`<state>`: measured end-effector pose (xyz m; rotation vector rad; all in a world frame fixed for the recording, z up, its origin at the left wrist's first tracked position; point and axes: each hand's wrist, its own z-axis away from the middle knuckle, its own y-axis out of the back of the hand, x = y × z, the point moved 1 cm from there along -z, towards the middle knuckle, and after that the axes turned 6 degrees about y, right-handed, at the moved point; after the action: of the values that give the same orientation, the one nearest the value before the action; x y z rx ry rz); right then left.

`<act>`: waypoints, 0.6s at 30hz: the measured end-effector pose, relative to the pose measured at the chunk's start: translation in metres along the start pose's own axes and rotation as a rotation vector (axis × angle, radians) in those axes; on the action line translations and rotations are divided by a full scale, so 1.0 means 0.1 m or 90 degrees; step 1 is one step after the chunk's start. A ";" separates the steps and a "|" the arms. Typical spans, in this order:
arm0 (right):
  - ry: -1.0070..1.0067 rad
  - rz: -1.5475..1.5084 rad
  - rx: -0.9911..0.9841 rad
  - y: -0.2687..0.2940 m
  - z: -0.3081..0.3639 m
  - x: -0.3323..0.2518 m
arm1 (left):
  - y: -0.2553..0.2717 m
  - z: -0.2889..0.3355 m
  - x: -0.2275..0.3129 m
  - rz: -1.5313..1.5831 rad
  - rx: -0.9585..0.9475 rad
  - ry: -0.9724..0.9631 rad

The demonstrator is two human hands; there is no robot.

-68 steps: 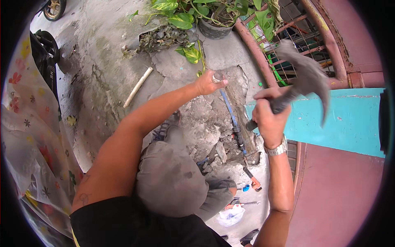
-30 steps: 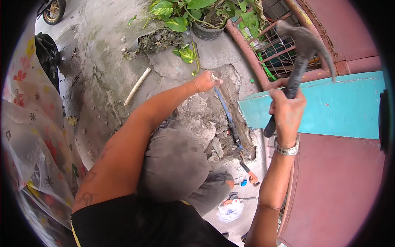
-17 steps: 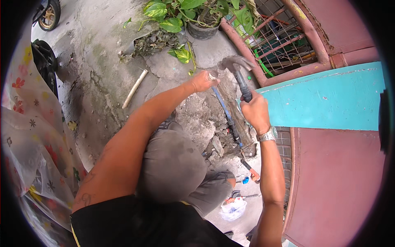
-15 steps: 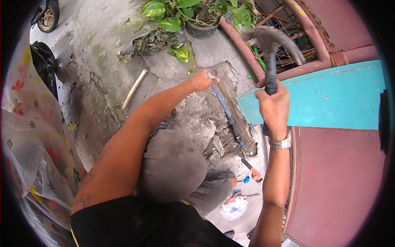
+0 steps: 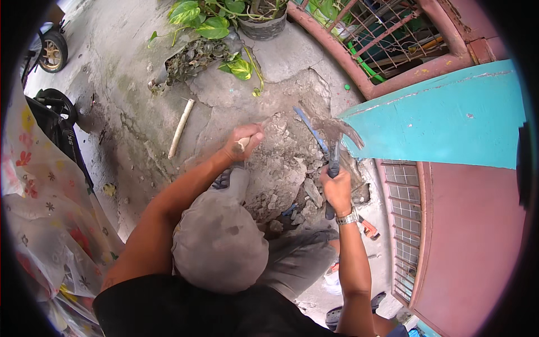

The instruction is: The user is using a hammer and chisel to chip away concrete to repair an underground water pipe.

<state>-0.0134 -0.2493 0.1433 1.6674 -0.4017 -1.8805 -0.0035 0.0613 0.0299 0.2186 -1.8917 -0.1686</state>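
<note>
My right hand point(image 5: 338, 192) grips the dark handle of a claw hammer point(image 5: 334, 160). The hammer's metal head is low over the broken ground and covers part of a blue pipe point(image 5: 304, 120). My left hand point(image 5: 245, 142) is closed around a short rod-like tool point(image 5: 242, 144) with a pale, rounded end; its far end is hidden by the hand. Under that hand lies cracked concrete point(image 5: 281, 140), with loose rubble point(image 5: 312, 191) near the pipe. My grey-clothed knee point(image 5: 219, 241) is bent below the left hand.
A pale stick point(image 5: 181, 129) rests on the pavement to the left. Potted plants point(image 5: 261, 25) stand at the back. A turquoise board point(image 5: 438, 121) and a pink metal gate point(image 5: 477, 236) border the right. An orange-handled tool point(image 5: 369, 229) lies beyond my right wrist.
My right hand has swung the hammer down and left, from raised to low over the pipe. My left hand has moved left and nearer, off the pipe, still gripping the pale-ended tool.
</note>
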 end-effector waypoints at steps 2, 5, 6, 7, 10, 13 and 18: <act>-0.160 -0.241 0.009 -0.26 0.35 0.28 | 0.04 0.06 -0.16 0.070 0.034 -0.036; -0.289 -0.392 0.014 -0.58 0.70 0.47 | -0.01 0.07 -0.15 0.142 0.075 -0.011; -0.299 -0.394 0.023 -0.62 0.83 0.51 | -0.05 0.04 -0.18 0.149 0.064 -0.006; -0.314 -0.415 0.002 -0.66 0.88 0.49 | -0.05 -0.04 -0.24 0.112 0.099 0.044; -0.324 -0.405 -0.044 -0.57 0.85 0.35 | 0.01 -0.67 -0.18 0.019 -0.008 0.160; -0.129 -0.259 -0.069 -0.04 0.43 -0.47 | -0.13 -1.25 -0.01 0.011 -0.040 0.175; 0.404 -0.196 0.253 1.41 0.17 -2.55 | -0.19 -1.26 0.04 -0.009 -0.029 0.135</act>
<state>0.0130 -0.2082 0.4316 2.5958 -0.2694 -1.3999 0.1154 0.0411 0.0702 0.2114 -1.6745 -0.1903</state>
